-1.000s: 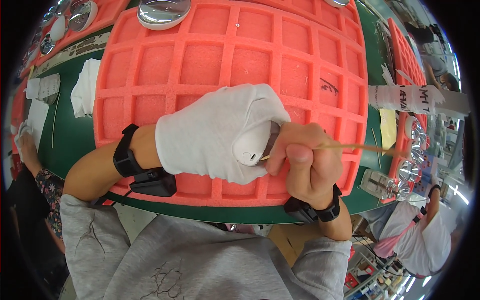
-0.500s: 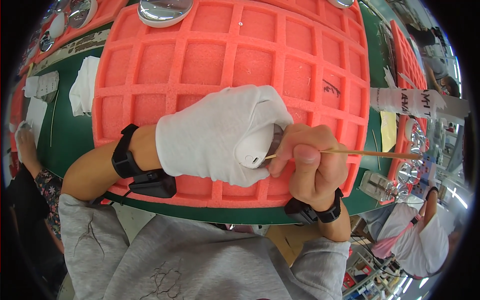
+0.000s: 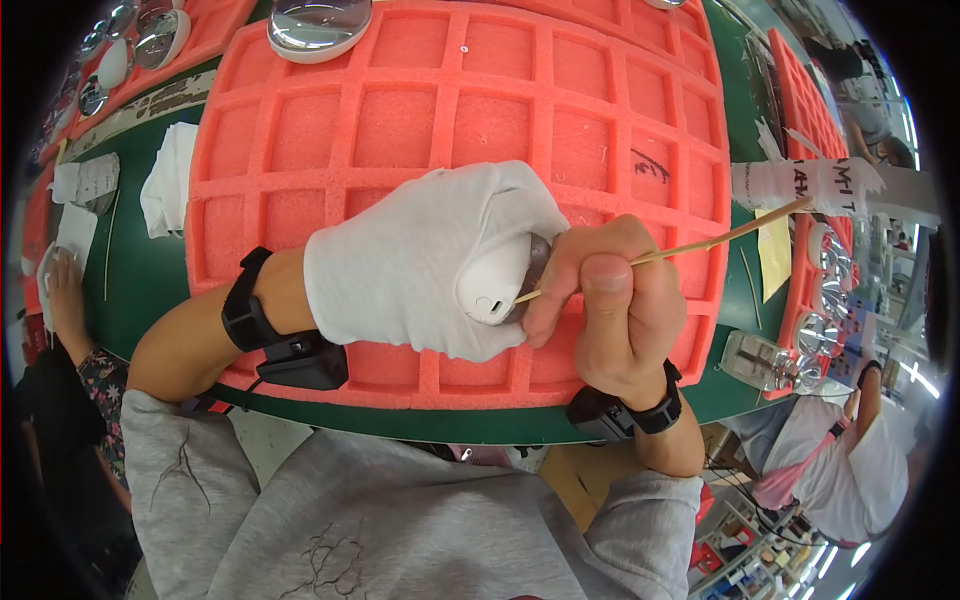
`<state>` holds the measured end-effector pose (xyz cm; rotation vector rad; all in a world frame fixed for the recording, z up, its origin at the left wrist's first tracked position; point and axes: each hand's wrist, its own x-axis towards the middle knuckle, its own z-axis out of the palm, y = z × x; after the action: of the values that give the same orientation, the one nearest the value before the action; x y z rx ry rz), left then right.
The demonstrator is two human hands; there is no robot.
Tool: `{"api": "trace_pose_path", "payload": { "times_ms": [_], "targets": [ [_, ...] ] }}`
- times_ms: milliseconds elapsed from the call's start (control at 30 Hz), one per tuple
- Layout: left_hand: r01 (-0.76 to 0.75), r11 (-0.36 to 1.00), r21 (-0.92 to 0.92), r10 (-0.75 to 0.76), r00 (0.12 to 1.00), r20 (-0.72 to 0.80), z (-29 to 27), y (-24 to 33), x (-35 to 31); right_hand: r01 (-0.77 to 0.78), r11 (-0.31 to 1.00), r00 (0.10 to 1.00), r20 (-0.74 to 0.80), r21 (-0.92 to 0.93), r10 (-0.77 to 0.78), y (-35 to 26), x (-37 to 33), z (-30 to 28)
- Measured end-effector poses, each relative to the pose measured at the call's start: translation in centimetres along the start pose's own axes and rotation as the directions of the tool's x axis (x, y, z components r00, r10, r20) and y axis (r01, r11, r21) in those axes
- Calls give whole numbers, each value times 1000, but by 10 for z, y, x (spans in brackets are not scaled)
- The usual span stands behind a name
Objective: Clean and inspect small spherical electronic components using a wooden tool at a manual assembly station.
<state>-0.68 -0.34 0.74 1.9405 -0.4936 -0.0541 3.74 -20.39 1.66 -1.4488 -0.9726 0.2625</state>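
Observation:
My left hand [image 3: 430, 265], in a white glove, is closed round a smooth rounded device [image 3: 497, 280]. Its white shell carries a small dark slot and a faint circle, and a dark grey face shows along its right side. My bare right hand [image 3: 618, 305] pinches a thin wooden stick [image 3: 725, 238]. The stick's tip meets the shell's lower right edge near the slot, while its thicker end points up to the far right. My right fingertips are against or very close to the dark face; the exact contact is hidden.
Beneath my hands lies a pink foam tray [image 3: 400, 125] with square pockets. A silver-domed white device [image 3: 320, 28] sits at its far left. A white cloth [image 3: 170, 180] and small bottle [image 3: 88, 182] lie leftward. At right are a clear container [image 3: 757, 360], plastic-wrapped roll [image 3: 800, 187] and several mirrored domes [image 3: 830, 275].
The stick's outer end has swung up and away from me, tilting it more steeply. Both hands sit slightly further left and up in the picture. My grip on device and stick is kept.

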Motion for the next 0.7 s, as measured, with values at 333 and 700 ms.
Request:
{"api": "trace_pose_path", "payload": {
  "times_ms": [333, 700],
  "targets": [
    [-52, 999, 3, 52, 998, -34, 3, -2, 0, 125, 958, 989, 107, -259, -101, -3, 5, -2],
    [-71, 997, 36, 72, 997, -39, 2, -4, -1, 36, 997, 999, -9, -67, -37, 1, 0, 1]
  ]
}}
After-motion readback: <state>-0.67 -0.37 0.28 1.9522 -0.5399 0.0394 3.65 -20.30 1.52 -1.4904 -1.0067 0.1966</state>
